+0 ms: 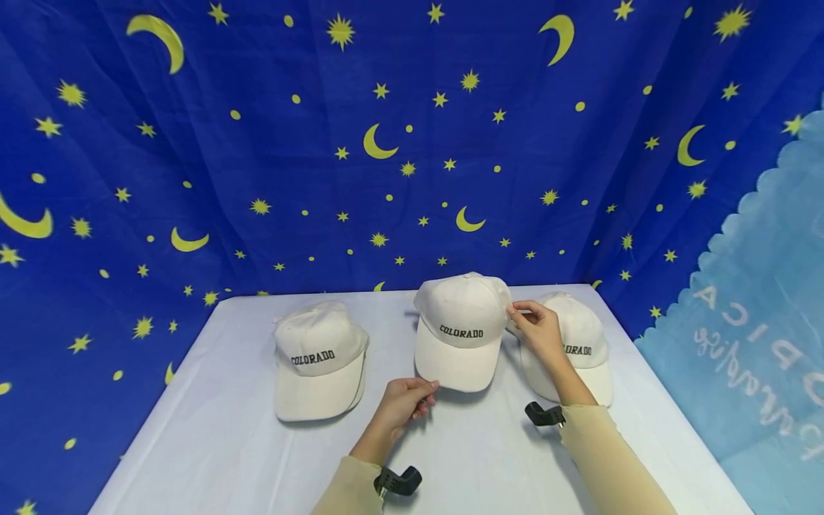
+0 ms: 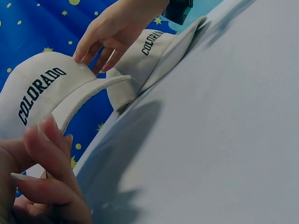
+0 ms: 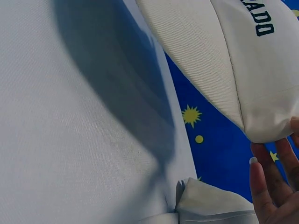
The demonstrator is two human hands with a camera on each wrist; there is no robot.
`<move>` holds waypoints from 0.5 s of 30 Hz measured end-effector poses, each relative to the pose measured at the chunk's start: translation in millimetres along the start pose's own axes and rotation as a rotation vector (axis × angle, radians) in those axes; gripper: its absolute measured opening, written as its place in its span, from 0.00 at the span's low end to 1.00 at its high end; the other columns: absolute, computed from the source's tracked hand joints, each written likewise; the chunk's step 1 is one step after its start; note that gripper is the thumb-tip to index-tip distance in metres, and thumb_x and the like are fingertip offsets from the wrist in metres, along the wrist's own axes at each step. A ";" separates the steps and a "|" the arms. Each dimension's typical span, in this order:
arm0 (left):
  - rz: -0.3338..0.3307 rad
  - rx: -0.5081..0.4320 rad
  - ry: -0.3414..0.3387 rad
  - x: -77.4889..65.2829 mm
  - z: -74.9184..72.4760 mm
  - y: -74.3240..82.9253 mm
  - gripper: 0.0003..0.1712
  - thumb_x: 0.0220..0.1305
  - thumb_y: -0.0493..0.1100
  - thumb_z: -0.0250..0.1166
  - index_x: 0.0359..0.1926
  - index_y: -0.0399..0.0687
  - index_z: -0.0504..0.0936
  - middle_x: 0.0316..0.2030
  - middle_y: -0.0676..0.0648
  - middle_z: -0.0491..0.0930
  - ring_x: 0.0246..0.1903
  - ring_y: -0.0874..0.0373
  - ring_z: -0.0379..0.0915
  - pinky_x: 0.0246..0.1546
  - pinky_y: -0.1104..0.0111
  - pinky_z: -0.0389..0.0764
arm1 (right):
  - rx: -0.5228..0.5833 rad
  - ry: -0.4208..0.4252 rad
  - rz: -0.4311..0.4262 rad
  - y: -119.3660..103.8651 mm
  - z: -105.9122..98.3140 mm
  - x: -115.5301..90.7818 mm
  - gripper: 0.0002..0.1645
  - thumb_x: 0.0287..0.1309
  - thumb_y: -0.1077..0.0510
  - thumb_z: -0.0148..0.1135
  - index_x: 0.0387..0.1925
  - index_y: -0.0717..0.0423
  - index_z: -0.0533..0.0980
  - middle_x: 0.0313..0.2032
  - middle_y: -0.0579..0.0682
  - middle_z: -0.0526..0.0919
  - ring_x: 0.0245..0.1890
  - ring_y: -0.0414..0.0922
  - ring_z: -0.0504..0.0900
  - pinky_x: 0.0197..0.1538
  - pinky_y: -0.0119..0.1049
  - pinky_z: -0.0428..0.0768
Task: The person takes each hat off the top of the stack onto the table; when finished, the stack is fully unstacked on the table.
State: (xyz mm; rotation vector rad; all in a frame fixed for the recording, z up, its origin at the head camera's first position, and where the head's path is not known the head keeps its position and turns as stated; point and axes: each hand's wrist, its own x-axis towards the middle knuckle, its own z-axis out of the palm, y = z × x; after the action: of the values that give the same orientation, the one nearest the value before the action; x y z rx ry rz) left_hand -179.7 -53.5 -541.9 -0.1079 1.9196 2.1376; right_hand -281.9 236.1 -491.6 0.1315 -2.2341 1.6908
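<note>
A white baseball cap [image 1: 460, 307] lettered COLORADO is held up off the table between both hands, its brim towards me. My left hand [image 1: 403, 405] pinches the brim's front left edge between thumb and fingers. At the cap's right side, my right hand [image 1: 539, 330] grips the crown's lower edge; in the right wrist view the fingers [image 3: 275, 179] reach behind that edge. Beneath and beside the right hand, another white cap [image 1: 595, 375] lies on the table, partly covered by the hand and forearm. The left wrist view shows the held cap [image 2: 46, 84] above its shadow.
On the left of the white table [image 1: 225, 443] sits a stack of white COLORADO caps [image 1: 320, 357], with a second brim showing underneath. A blue curtain [image 1: 270, 157] with yellow moons and stars hangs behind. Light blue cloth [image 1: 766, 286] hangs at the right.
</note>
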 end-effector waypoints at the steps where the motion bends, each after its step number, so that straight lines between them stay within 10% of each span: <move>1: -0.005 -0.007 -0.002 -0.5 0.8 0.3 0.17 0.67 0.41 0.69 0.39 0.25 0.82 0.18 0.54 0.77 0.13 0.69 0.67 0.13 0.79 0.65 | -0.005 0.002 -0.001 0.0 -0.2 0.0 0.17 0.66 0.56 0.70 0.45 0.69 0.82 0.39 0.64 0.86 0.32 0.39 0.86 0.34 0.29 0.83; 15: -0.066 -0.053 0.003 -5.0 16.8 -0.6 0.13 0.67 0.41 0.70 0.41 0.31 0.86 0.19 0.54 0.78 0.15 0.69 0.68 0.12 0.80 0.63 | 0.006 0.019 0.009 2.3 -5.7 -2.1 0.17 0.67 0.59 0.67 0.46 0.73 0.81 0.44 0.62 0.85 0.33 0.34 0.84 0.36 0.33 0.86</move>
State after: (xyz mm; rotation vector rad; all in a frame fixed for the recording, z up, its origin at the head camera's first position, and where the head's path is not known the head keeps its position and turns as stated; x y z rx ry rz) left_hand -172.6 -37.6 -539.3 -0.1824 1.8347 2.1468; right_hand -279.4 241.9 -493.0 0.1062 -2.2193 1.6969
